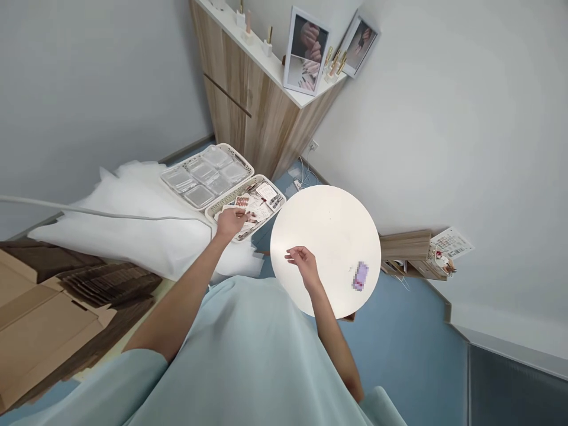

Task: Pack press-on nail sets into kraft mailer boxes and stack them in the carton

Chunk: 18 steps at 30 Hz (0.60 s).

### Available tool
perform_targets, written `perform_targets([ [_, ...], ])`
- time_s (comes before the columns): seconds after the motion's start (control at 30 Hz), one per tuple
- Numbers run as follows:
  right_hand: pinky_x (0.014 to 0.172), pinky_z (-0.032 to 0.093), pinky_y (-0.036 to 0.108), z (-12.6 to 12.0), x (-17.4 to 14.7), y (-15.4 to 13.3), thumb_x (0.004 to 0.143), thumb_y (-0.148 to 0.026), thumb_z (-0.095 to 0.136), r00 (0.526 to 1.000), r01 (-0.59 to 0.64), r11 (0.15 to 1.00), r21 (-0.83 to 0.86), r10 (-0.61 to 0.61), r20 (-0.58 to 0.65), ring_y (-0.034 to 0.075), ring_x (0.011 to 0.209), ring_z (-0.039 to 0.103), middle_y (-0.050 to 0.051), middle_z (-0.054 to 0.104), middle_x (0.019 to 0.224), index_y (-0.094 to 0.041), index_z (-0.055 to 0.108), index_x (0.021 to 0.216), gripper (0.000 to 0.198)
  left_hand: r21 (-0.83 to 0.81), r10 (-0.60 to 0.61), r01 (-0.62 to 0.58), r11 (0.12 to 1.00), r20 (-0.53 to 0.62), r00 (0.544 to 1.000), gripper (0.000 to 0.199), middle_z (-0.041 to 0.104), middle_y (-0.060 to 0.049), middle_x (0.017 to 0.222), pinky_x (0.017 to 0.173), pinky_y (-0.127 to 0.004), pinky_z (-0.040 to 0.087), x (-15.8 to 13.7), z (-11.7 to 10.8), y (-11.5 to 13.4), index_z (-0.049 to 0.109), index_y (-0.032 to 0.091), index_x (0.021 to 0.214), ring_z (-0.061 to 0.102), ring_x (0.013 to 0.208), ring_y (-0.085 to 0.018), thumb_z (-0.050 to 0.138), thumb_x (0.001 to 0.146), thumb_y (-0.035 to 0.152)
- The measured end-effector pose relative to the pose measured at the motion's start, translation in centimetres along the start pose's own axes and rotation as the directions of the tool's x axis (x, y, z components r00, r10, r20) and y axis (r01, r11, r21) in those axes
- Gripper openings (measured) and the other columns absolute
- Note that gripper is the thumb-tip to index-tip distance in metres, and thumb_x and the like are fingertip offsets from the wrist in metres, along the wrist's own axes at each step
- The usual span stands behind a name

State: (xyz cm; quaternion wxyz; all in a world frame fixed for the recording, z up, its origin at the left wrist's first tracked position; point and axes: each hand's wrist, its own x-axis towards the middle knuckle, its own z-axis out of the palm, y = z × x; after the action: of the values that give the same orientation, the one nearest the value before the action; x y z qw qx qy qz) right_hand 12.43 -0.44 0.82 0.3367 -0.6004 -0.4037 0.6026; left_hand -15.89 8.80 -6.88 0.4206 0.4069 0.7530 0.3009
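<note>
My left hand (pixel 232 222) reaches over the near end of a white plastic basket (pixel 242 238). Its thumb and fingers are pinched together beside a small pale card (pixel 251 217) with dark reddish marks; whether they grip it I cannot tell. White cards fill this basket, one bearing rows of pinkish nail-shaped pieces (pixel 242 202) and another bearing dark ones (pixel 274 202). Above the left part of a round white table (pixel 326 219) hovers my right hand (pixel 304 264), its fingers loosely bent and apart, with nothing visible between them.
A second basket (pixel 202 207) holds several clear flat packets (pixel 215 157). White foam sheeting (pixel 133 236) lies beneath, crossed by a cable (pixel 133 217). On the table lies a blurred purple object (pixel 360 276). Flattened cardboard (pixel 39 331) is at left; a wooden cabinet (pixel 261 100) stands behind.
</note>
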Motion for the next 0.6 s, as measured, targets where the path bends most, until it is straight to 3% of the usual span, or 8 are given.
perform_targets([
  [0.07, 0.094, 0.064, 0.040, -1.0, 0.7, -0.3, 0.081, -0.059, 0.088, 1.000, 0.012, 1.000, 0.005, -0.012, 0.009, 0.024, 0.098, 0.081, 0.008, 0.082, 0.111, -0.023, 0.077, 0.095, 0.041, -0.308, -0.125, 0.145, 0.940, 0.085, 0.989, 0.035, 0.082, -0.012, 0.092, 0.096, -0.044, 0.064, -2.4, 1.3, 1.3, 0.077, 0.016, 0.088, 0.078, 0.101, -0.032, 0.090, 0.080, 0.046],
  [0.17, 0.093, 0.064, 0.039, -2.6, 1.2, -0.7, 0.078, -0.060, 0.091, 1.000, 0.018, 1.000, 0.018, -0.018, -0.005, 0.023, 0.095, 0.082, 0.007, 0.082, 0.107, -0.023, 0.077, 0.100, 0.045, -0.544, -0.049, 0.177, 0.820, 0.242, 0.969, 0.058, 0.082, -0.011, 0.096, 0.096, -0.043, 0.066, -6.7, 3.6, 3.3, 0.081, 0.017, 0.085, 0.075, 0.101, -0.029, 0.102, 0.059, 0.063],
  [0.23, 0.091, 0.065, 0.039, -3.7, 1.3, -0.9, 0.077, -0.060, 0.093, 1.000, 0.020, 0.999, 0.027, -0.019, -0.018, 0.022, 0.092, 0.081, 0.006, 0.081, 0.105, -0.023, 0.078, 0.103, 0.048, -0.585, -0.010, 0.197, 0.786, 0.307, 0.952, 0.067, 0.082, -0.011, 0.098, 0.098, -0.043, 0.065, -9.3, 5.2, 4.5, 0.083, 0.017, 0.085, 0.074, 0.101, -0.027, 0.102, 0.053, 0.073],
  [0.37, 0.089, 0.065, 0.039, -5.8, 0.5, -0.7, 0.077, -0.064, 0.093, 1.000, 0.027, 0.998, 0.063, -0.027, -0.001, 0.022, 0.087, 0.079, 0.006, 0.082, 0.094, -0.022, 0.079, 0.096, 0.049, -0.560, 0.052, 0.173, 0.810, 0.363, 0.930, 0.068, 0.082, -0.011, 0.101, 0.098, -0.041, 0.062, -12.9, 8.1, 6.7, 0.086, 0.019, 0.089, 0.071, 0.097, -0.024, 0.096, 0.060, 0.079],
  [0.6, 0.087, 0.063, 0.036, -9.7, -2.6, 0.1, 0.082, -0.065, 0.089, 0.991, 0.096, 0.986, 0.135, -0.082, -0.101, 0.020, 0.085, 0.078, 0.005, 0.081, 0.090, -0.021, 0.078, 0.090, 0.046, -0.512, 0.097, 0.167, 0.843, 0.450, 0.888, 0.057, 0.080, -0.009, 0.096, 0.096, -0.039, 0.059, -15.3, 11.6, 9.5, 0.084, 0.020, 0.080, 0.067, 0.091, -0.021, 0.099, 0.061, 0.072],
])
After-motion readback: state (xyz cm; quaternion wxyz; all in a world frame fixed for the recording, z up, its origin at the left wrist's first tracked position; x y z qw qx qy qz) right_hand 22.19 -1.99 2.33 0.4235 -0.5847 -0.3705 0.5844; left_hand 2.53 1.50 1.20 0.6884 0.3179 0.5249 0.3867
